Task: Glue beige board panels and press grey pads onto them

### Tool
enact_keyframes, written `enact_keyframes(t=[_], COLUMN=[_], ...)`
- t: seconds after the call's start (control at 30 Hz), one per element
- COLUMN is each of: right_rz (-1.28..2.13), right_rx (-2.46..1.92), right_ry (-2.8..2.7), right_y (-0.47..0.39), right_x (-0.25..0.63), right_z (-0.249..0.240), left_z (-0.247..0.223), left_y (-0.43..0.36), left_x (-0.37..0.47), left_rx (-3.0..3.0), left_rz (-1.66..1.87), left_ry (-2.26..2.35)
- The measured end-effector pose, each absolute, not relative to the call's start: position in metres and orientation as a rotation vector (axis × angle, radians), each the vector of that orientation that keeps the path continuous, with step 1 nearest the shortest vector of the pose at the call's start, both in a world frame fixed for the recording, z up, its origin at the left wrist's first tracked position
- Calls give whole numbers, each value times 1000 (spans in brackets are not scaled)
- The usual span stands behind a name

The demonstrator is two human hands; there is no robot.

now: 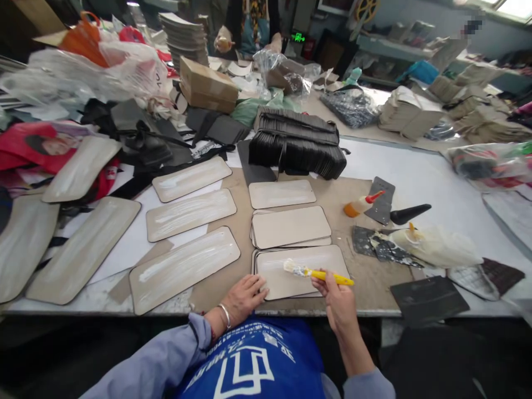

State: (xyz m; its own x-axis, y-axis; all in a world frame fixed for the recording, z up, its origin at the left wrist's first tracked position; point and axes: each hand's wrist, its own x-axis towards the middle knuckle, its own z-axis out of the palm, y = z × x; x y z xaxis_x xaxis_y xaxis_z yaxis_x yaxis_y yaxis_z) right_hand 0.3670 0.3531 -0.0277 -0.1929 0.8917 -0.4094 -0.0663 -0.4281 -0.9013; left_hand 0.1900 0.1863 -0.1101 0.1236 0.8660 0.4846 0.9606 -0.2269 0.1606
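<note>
My right hand [336, 293] is closed around the yellow handle of a paintbrush [328, 276]. The white-coated bristles are over the upper part of a beige rounded panel [270, 275], which lies on a small stack at the table's front edge. Fingers flat, my left hand [245, 299] rests at that stack's lower left corner. Behind it are a second beige stack [291, 226] and a single panel [282, 194]. To the left, panels with white streaks lie in a column, among them a near one [185, 271] and a middle one [191, 215].
More streaked panels [85, 252] lie at far left. A black bundle [297, 144] stands behind. On the right are a glue bottle [357, 206], a black-handled tool [410, 214] and a pale plastic bag [436, 246]. Across the table stands another person [253, 27].
</note>
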Motion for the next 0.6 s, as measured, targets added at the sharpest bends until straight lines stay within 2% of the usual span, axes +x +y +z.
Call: enact_keyframes(t=[0.27, 0.6], right_rz=[1718, 1261], right_rx=[-1339, -1509], right_ry=[-1125, -1078], right_y=[356, 452], right_x=[333, 425], right_z=[-47, -60], left_z=[-112, -111], left_y=[188, 187], left_x=[188, 188], left_rx=[-2185, -2200], left_rz=[-802, -768], left_ry=[-1795, -1822])
